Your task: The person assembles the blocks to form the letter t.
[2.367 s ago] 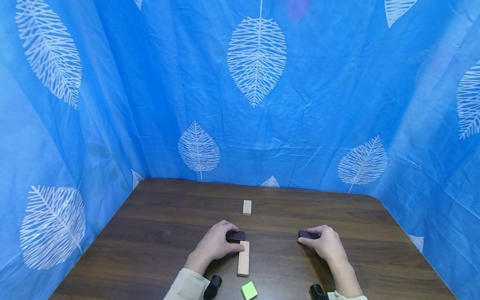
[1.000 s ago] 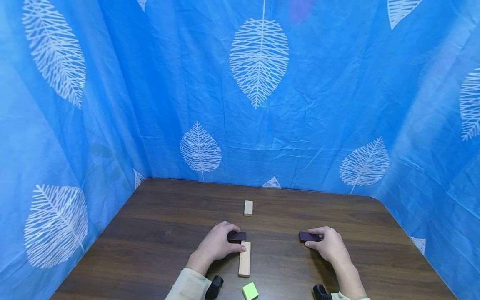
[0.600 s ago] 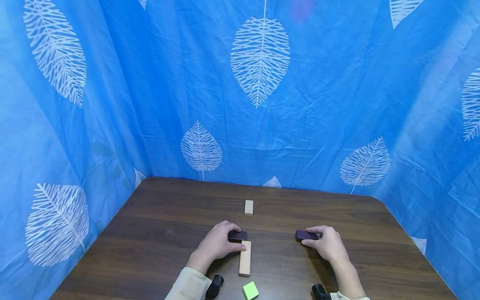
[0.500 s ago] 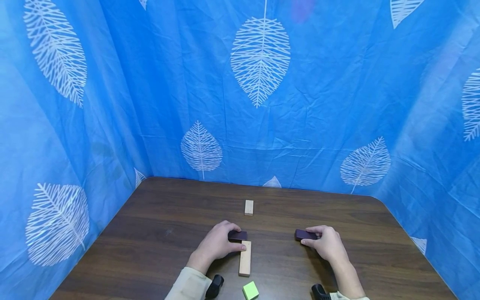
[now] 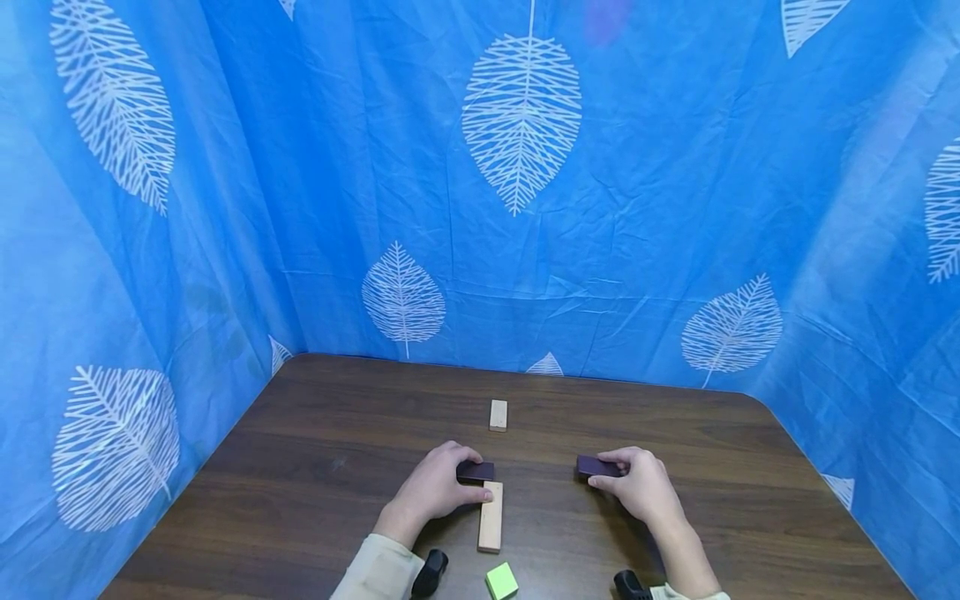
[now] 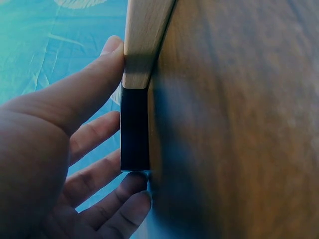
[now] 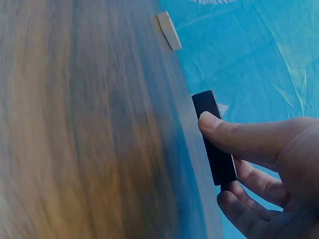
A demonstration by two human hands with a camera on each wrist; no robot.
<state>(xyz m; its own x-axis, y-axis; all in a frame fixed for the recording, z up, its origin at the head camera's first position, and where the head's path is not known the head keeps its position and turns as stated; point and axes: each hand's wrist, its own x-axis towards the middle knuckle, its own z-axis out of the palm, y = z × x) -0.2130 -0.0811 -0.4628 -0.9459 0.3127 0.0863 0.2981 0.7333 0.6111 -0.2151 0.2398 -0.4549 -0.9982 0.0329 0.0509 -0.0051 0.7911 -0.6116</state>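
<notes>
My left hand [image 5: 429, 490] holds a dark wooden block [image 5: 477, 472], its fingers bent over the far side. The thumb rests on the near light wooden block [image 5: 491, 518], which meets the dark one at an angle, as the left wrist view also shows [image 6: 144, 40]. To the right, my right hand [image 5: 637, 483] pinches a second dark block [image 5: 594, 467] between thumb and fingers, with its free end pointing left. This block [image 7: 215, 144] seems slightly raised from the table in the right wrist view. A gap separates the two dark blocks.
A small light wooden block [image 5: 498, 415] lies farther back on the brown table [image 5: 360, 417]. Near the front is a lime-green block [image 5: 501, 580]. Blue leaf-print cloth [image 5: 645, 208] hangs behind and at both sides of the table.
The right hand has carried its dark block leftward, closer to the left hand. My left hand and the blocks beneath it stay nearly still.
</notes>
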